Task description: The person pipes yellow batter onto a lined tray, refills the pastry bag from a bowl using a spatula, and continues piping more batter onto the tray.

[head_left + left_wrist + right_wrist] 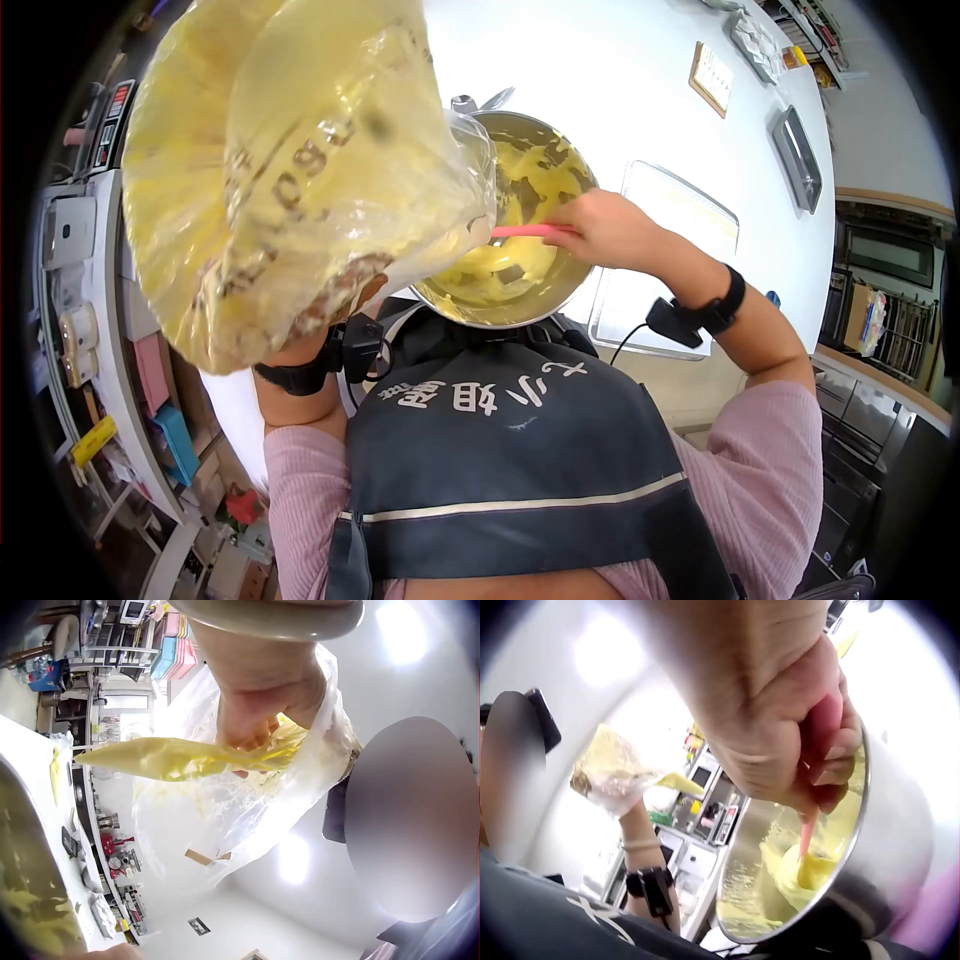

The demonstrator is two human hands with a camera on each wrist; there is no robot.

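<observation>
My left hand holds up a large clear plastic piping bag smeared with yellow mixture; its open part is folded back around the hand and its narrow tip points sideways in the left wrist view. In the head view the bag hides most of that hand. A pink spatula is gripped by its handle in my right hand. Its lower end sits in the thick yellow mixture inside a deep metal bowl. More of the mixture coats the bowl's inner wall. The bag overlaps the bowl's left rim in the head view.
A shallow lined tray lies right of the bowl on the white table. Farther off are a small metal tray and a wood-edged board. Shelving stands along the left, with a scale on it.
</observation>
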